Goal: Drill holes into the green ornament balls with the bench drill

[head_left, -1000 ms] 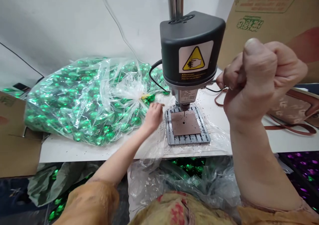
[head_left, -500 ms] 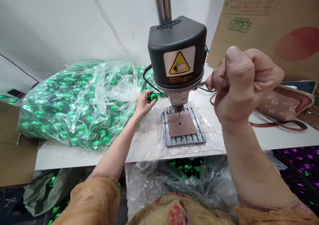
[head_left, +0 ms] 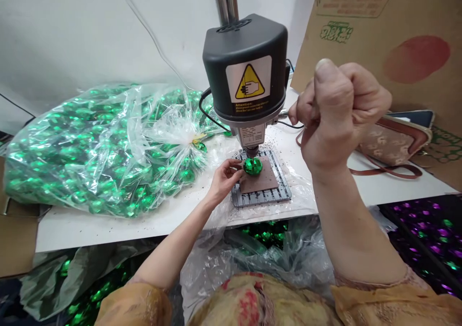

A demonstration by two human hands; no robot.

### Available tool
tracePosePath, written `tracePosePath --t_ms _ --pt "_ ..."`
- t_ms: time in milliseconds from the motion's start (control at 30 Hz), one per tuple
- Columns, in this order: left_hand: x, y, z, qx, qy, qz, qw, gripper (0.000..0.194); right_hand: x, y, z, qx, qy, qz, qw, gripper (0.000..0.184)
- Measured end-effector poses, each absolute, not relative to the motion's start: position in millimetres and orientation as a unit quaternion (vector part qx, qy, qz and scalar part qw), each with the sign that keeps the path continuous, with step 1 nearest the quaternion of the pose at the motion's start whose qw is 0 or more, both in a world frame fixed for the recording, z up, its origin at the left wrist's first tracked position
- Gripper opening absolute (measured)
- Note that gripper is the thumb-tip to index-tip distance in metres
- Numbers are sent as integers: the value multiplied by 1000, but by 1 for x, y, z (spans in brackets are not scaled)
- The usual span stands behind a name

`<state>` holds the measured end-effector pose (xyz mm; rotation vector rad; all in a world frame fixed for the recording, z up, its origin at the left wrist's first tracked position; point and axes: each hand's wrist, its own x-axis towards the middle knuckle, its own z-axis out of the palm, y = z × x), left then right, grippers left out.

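Observation:
A small bench drill (head_left: 245, 76) with a black head and a yellow warning sticker stands on a white table (head_left: 108, 222). My left hand (head_left: 224, 179) pinches a faceted green bead (head_left: 253, 166) and holds it on the brown pad (head_left: 260, 181) of the grey drill base, right under the bit. My right hand (head_left: 339, 117) is raised beside the drill head, clenched in a fist around its thin feed lever, which is mostly hidden in the fingers.
A big clear plastic bag (head_left: 101, 148) full of green beads lies left of the drill. A brown purse (head_left: 393, 141) and cardboard boxes (head_left: 378, 37) sit at the right. More bags of green beads (head_left: 267, 234) hang below the table edge; purple beads (head_left: 429, 234) lie lower right.
My left hand took a green bead from the bag's mouth and carried it right onto the drill pad under the bit. My right fist stayed on the lever.

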<state>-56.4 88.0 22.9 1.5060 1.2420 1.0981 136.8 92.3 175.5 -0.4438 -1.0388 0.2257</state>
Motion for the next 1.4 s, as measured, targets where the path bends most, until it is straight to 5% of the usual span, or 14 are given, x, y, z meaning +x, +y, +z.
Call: tracePosePath --t_ms 200,500,700,1000,1333,1400 --pt "-42 53 27 637 509 579 9 23 137 90 174 -222 -494 113 833 47" --pt "-10 14 26 725 380 574 -27 21 139 89 176 -205 -501 119 832 49" --pt "16 9 12 865 303 374 -144 34 139 89 175 -199 -503 123 832 48" --pt "15 31 5 717 517 448 -131 17 142 88 175 -223 -520 141 813 50" --pt "-14 41 7 689 491 485 221 22 141 89 173 -212 -507 148 822 55" --pt "-15 41 6 663 504 495 249 35 141 89 173 -222 -503 148 822 56"
